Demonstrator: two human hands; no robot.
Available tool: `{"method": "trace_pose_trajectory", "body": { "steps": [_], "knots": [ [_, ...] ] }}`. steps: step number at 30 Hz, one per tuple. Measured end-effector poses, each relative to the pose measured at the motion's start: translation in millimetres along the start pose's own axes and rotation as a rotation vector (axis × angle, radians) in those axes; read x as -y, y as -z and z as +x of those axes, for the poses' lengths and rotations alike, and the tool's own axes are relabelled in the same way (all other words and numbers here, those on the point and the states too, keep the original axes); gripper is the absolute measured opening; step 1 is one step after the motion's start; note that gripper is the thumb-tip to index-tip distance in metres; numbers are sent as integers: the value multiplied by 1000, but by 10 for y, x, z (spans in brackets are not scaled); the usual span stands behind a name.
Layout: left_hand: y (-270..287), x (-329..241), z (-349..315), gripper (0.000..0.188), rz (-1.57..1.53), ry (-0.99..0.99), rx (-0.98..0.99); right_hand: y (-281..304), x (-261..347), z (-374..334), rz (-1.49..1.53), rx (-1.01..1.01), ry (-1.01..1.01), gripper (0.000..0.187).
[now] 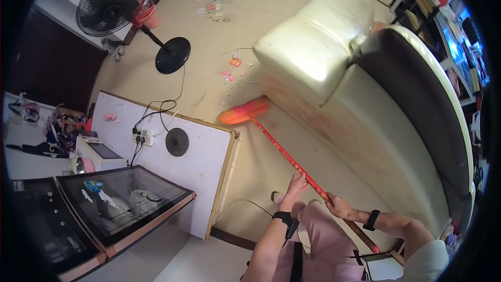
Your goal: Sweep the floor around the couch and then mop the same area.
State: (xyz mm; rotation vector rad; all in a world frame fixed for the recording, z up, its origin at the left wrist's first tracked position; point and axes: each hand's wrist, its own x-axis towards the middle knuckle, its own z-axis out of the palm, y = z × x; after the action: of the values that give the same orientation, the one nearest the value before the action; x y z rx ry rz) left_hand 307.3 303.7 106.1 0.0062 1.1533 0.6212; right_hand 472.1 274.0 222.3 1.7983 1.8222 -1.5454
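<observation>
A broom (285,154) with a red patterned handle slants from the lower right up to its orange-and-pink bristle head (243,111). My left hand (297,184) is wrapped round the handle about midway. Lower down, toward the top end of the handle, my right hand (338,206) grips it too. The bristles rest on the beige floor between the corner of a white board and the base of the sofa (365,120). Just beyond the bristles lie pink and red scraps (227,76) and an orange packet (235,62).
A black standing fan (173,55) is at the far left. More litter (213,8) lies farther off. On the left, the white board (201,177) bears a power strip (143,137) and a dark round disc (177,142). A black glass-topped cabinet (125,198) stands at the lower left. Cables trail over the floor.
</observation>
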Motion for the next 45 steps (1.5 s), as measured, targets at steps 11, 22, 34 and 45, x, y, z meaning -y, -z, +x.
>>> {"method": "trace_pose_trajectory", "body": {
  "steps": [11,22,34,45],
  "knots": [
    [320,-1437,417,57,45,26,-101,376,1031,1213,-118,31,-21,24],
    [1231,-2816,1256,34,102,-126,-97,1396,1463,1964,-21,152,14,29],
    [3011,-3991,1707,34,1001,-66,-843,1580,1919,2006,-88,146,-194,26],
    [3886,-4580,2913,65,1455,180,-928,1186,1826,1894,-65,247,-726,21]
  ]
}}
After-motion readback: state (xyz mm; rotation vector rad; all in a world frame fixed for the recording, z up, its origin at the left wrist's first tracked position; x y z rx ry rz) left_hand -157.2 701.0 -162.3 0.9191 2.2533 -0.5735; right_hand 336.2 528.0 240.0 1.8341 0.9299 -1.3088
